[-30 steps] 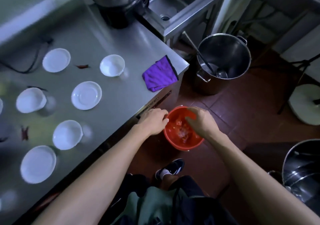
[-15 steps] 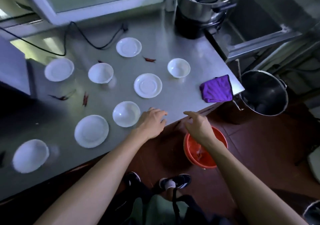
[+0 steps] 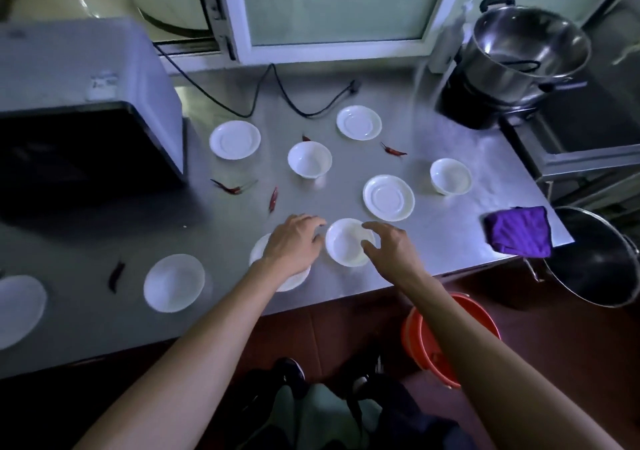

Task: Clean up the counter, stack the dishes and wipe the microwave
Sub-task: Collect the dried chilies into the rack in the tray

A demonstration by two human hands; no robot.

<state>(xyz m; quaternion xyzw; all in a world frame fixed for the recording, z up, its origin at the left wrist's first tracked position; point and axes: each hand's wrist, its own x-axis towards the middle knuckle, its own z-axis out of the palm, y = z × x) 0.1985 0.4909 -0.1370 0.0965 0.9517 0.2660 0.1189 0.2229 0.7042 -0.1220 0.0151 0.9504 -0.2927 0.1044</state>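
Several white saucers and small bowls lie spread over the steel counter (image 3: pixel 450 241). My left hand (image 3: pixel 294 241) hovers over a saucer (image 3: pixel 294 281) near the front edge, fingers apart. My right hand (image 3: pixel 388 247) reaches over the right rim of a white bowl (image 3: pixel 344 245), fingers spread, holding nothing. Farther back are a saucer (image 3: pixel 388 197), a bowl (image 3: pixel 309 159) and a bowl (image 3: pixel 450 176). Dried red chillies (image 3: pixel 273 198) are scattered among the dishes. A purple cloth (image 3: pixel 517 231) lies at the right corner. The microwave (image 3: pixel 86 103) stands at the left.
A steel pot (image 3: pixel 526 51) on a black base stands at the back right. A black power cord (image 3: pixel 277 96) runs along the back. On the floor sit an orange bucket (image 3: pixel 415 342) and a large steel pot (image 3: pixel 595 259). More dishes (image 3: pixel 174 282) lie front left.
Both hands have come up from the orange bucket on the floor to the counter. They now flank the white bowl near the front edge. The view has swung toward the microwave.
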